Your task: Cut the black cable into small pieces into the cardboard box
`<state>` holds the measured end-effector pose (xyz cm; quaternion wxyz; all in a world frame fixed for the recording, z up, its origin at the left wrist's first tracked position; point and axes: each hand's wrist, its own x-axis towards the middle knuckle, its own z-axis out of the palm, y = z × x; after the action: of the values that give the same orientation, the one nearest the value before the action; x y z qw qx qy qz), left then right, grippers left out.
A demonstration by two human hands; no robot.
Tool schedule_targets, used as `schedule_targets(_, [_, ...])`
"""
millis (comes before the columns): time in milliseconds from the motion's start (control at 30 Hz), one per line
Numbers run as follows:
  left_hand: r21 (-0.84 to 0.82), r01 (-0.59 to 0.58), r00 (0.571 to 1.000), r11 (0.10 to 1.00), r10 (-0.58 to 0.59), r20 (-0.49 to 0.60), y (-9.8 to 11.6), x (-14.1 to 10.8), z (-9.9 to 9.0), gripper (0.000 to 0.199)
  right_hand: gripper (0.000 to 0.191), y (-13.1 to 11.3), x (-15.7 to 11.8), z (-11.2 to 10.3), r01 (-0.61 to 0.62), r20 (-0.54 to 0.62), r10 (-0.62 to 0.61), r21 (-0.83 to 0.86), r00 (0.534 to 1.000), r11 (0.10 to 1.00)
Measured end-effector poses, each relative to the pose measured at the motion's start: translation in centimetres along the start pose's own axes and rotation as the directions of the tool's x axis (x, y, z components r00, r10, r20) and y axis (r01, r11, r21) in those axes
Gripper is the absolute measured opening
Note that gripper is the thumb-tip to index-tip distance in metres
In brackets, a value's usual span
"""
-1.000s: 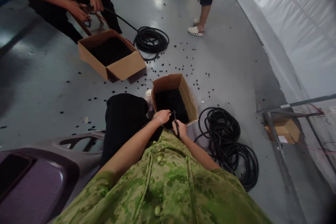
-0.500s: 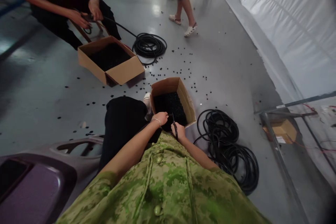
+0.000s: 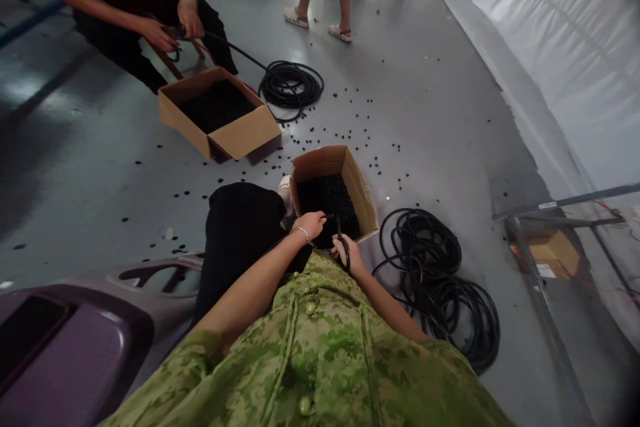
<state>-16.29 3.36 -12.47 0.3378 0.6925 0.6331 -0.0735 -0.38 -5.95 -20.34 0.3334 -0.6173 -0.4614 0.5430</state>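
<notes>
My left hand (image 3: 311,224) is closed on a black rubber hose (image 3: 329,216), whose short end sticks out past my fingertips. In my right hand (image 3: 351,255) is a pair of black-handled scissors (image 3: 343,244), blades pointing away from me beside the hose end. Both hands are over the near edge of an open cardboard box (image 3: 363,197). Many small black cut pieces (image 3: 327,195) fill the lower part of that box. To the right, a tangled coil of black hose (image 3: 425,247) lies on the floor.
Across from me, a seated person's hands (image 3: 173,30) hold another hose above a second cardboard box (image 3: 245,138). A neat hose coil (image 3: 291,85) lies beside it. Black bits are scattered over the floor. A purple stool (image 3: 90,347) stands left; a metal frame (image 3: 537,293) stands right.
The walking person in the background has moved left. My view has shifted slightly, and both my hands stay over the box with the hose and scissors.
</notes>
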Motion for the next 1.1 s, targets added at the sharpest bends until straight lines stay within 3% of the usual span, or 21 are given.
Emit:
schedule_targets(267, [-0.074, -0.053, 0.999, 0.996, 0.052, -0.016, -0.4, -0.1, 0.1, 0.035, 0.031, -2.1, -0.9, -0.2, 0.094, 0.039, -0.088, -0.199, 0.995, 0.976])
schedule_targets(467, [-0.064, -0.038, 0.999, 0.997, 0.038, -0.001, -0.3, -0.2, 0.1, 0.036, 0.031, -1.9, -0.9, -0.1, 0.081, 0.019, -0.079, -0.14, 0.997, 0.987])
schedule_targets(700, [-0.034, -0.039, 0.999, 0.999, 0.039, 0.008, 0.1, -0.6, -0.3, 0.035, 0.031, -1.6, -0.9, -0.2, 0.109, 0.013, -0.109, -0.223, 0.994, 0.969])
schedule_targets(1100, [-0.037, -0.033, 0.999, 0.999, 0.033, 0.008, 0.1, -0.6, -0.3, 0.035, 0.031, -1.3, -0.8, -0.1, 0.099, 0.001, -0.101, -0.216, 0.995, 0.971])
